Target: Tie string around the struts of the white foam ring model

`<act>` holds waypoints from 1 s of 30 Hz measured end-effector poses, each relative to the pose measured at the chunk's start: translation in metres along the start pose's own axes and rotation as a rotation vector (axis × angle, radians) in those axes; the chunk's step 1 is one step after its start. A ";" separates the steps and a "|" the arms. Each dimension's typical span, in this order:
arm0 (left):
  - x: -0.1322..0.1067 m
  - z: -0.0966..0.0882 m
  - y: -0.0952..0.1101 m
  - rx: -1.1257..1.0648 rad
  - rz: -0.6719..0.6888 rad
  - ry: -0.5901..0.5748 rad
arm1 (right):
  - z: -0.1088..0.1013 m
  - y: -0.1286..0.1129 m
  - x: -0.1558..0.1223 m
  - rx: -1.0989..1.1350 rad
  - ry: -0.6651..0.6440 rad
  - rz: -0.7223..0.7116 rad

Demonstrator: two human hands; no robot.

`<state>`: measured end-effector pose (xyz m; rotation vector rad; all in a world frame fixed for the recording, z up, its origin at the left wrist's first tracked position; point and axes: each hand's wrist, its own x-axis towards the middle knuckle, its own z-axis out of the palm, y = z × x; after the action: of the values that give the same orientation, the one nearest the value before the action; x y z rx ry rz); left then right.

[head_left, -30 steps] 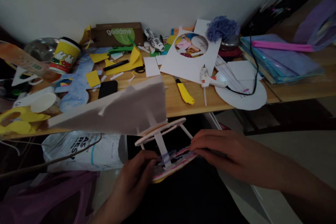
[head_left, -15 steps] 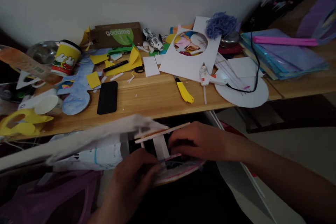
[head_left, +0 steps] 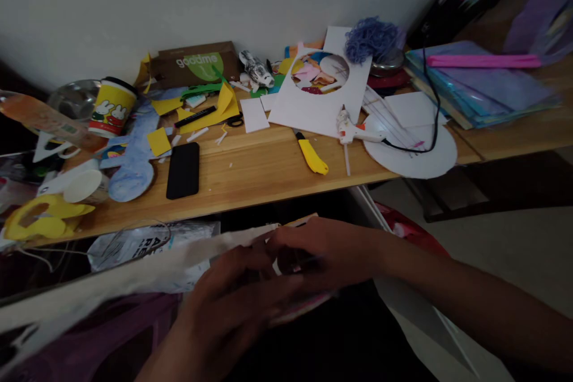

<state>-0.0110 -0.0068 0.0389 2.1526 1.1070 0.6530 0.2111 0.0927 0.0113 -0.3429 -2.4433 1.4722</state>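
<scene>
Below the desk's front edge both my hands close around a white paper-and-foam model [head_left: 147, 271] with a long cone-like sheet that stretches out to the lower left. My left hand [head_left: 233, 304] wraps the pink-edged base from beneath. My right hand [head_left: 322, 250] comes in from the right and pinches the model's round disc and post at the middle. The post and disc are mostly hidden by my fingers.
The wooden desk [head_left: 264, 170] holds a black phone [head_left: 183, 170], a yellow utility knife [head_left: 312, 157], a white glue gun [head_left: 360, 129] with black cord, a white card with a round hole [head_left: 320, 98], a yellow cup [head_left: 108, 107], scissors, paper scraps. A plastic bag [head_left: 143, 242] hangs below.
The model has tipped down from in front of the desk to below its edge, its cone now pointing lower left. Both hands have closed in over its middle, covering the post.
</scene>
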 end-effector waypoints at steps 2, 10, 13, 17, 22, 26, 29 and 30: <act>0.000 0.003 -0.006 -0.016 0.043 -0.011 | 0.000 0.000 0.001 0.024 0.004 0.025; -0.011 0.025 -0.022 0.037 -0.256 0.297 | -0.002 0.008 -0.003 0.081 0.068 0.051; -0.011 0.025 -0.022 -0.038 -0.372 0.302 | -0.003 0.011 -0.006 0.069 0.024 0.118; -0.010 0.024 -0.019 -0.203 -0.536 0.299 | -0.005 0.008 -0.007 0.021 -0.067 0.206; -0.005 0.020 -0.018 -0.520 -0.766 0.244 | -0.009 -0.004 -0.004 0.010 -0.066 0.295; 0.001 0.019 -0.020 -0.705 -0.822 0.249 | -0.010 -0.010 0.001 0.115 -0.030 0.295; 0.003 0.021 -0.022 -0.777 -0.789 0.284 | -0.008 -0.012 0.004 0.153 -0.007 0.304; 0.003 0.021 -0.023 -0.797 -0.783 0.290 | -0.007 -0.012 0.004 0.152 0.008 0.304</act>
<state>-0.0075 -0.0007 0.0084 0.8730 1.3966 0.8381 0.2091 0.0943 0.0253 -0.7116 -2.3320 1.7600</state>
